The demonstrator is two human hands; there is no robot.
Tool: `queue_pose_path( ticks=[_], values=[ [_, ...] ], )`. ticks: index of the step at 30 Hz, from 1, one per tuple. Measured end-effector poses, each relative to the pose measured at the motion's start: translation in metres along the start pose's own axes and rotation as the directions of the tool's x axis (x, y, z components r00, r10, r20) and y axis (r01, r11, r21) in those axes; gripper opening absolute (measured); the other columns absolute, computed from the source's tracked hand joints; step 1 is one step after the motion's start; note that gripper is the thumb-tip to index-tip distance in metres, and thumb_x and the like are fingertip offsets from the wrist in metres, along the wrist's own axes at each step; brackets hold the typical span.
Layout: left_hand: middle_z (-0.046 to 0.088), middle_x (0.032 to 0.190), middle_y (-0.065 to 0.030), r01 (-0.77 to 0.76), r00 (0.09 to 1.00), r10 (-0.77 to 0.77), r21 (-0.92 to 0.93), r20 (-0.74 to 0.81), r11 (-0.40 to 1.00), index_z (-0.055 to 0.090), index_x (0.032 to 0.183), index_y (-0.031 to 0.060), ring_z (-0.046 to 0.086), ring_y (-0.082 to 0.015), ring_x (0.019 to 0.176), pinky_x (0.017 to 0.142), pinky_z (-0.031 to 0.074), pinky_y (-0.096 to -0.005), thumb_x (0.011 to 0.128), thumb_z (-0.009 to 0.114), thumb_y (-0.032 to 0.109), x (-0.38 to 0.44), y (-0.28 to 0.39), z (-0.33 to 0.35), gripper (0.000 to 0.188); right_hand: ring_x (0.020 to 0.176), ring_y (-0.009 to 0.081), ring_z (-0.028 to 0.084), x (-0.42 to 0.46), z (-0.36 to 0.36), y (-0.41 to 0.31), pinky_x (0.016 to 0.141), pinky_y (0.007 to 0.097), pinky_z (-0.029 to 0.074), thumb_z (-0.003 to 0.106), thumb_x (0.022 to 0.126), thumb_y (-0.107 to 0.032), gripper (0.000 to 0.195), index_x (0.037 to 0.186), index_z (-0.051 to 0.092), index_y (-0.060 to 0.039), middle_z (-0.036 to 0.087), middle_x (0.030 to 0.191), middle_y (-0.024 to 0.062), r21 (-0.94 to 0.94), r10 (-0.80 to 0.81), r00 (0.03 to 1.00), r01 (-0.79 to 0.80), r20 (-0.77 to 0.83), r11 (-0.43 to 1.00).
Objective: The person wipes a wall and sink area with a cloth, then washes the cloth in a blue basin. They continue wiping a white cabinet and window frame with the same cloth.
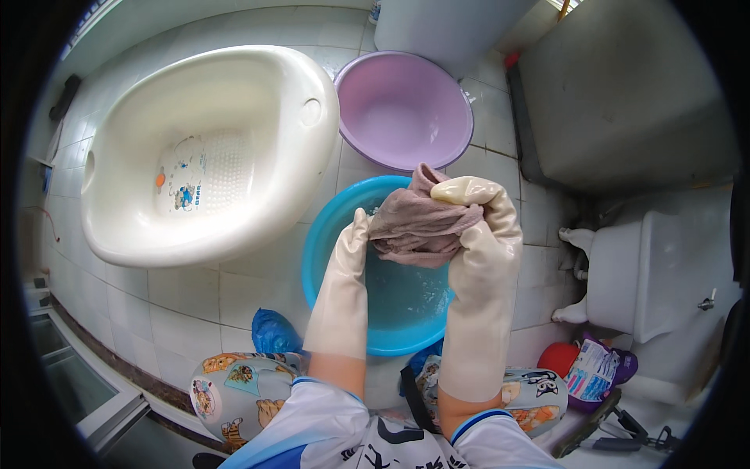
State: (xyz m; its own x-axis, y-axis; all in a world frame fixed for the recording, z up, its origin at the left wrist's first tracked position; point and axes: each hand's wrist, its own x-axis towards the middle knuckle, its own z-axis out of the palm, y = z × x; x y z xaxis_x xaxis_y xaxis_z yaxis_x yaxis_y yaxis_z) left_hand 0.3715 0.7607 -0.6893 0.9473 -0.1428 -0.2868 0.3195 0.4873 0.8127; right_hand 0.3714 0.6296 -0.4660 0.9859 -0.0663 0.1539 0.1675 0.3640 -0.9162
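Observation:
A wet, dusty-pink cloth hangs bunched between my hands, above a round blue basin with water in it. My left hand, in a long cream rubber glove, pinches the cloth's left side. On the other side my right hand, gloved the same way, has its fingers curled over the cloth's upper right edge. Folds of the fabric hide some of my left fingertips. Small patches of foam float on the water.
A cream baby bathtub stands at the left on the tiled floor. Beyond the blue basin is a purple basin. To the right are a white pedestal fixture and a purple detergent bottle with a red cap.

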Motion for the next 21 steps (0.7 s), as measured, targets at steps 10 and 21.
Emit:
queue_pose_path(
  ticks=[10,21],
  values=[
    [0.044,0.159,-0.0248,0.05,0.998,-0.058,-0.756,0.016,0.652,0.04,0.157,0.0011,0.047,-0.0362,0.145,0.123,0.036,-0.0537,0.105,0.037,0.07,-0.023,-0.026,0.026,0.086,0.125,0.0298,0.064,-0.001,-0.032,0.008,0.114,0.0448,0.051,0.069,0.1,-0.018,0.044,0.135,0.055,0.003,0.064,0.132,0.0193,0.242,-0.084,0.996,0.072,0.038,0.968],
    [0.058,0.144,-0.0142,0.202,0.967,-0.248,-0.775,0.06,0.599,0.059,0.129,0.0074,0.056,-0.0331,0.135,0.114,0.048,-0.0527,0.098,0.062,0.064,-0.018,-0.032,0.01,0.064,0.154,0.0339,0.037,-0.065,-0.067,0.132,0.123,0.045,0.037,0.058,0.093,0.002,0.044,0.133,0.071,-0.0101,0.031,0.168,0.0251,-0.276,0.405,0.913,-0.376,0.054,0.884]
  ],
)
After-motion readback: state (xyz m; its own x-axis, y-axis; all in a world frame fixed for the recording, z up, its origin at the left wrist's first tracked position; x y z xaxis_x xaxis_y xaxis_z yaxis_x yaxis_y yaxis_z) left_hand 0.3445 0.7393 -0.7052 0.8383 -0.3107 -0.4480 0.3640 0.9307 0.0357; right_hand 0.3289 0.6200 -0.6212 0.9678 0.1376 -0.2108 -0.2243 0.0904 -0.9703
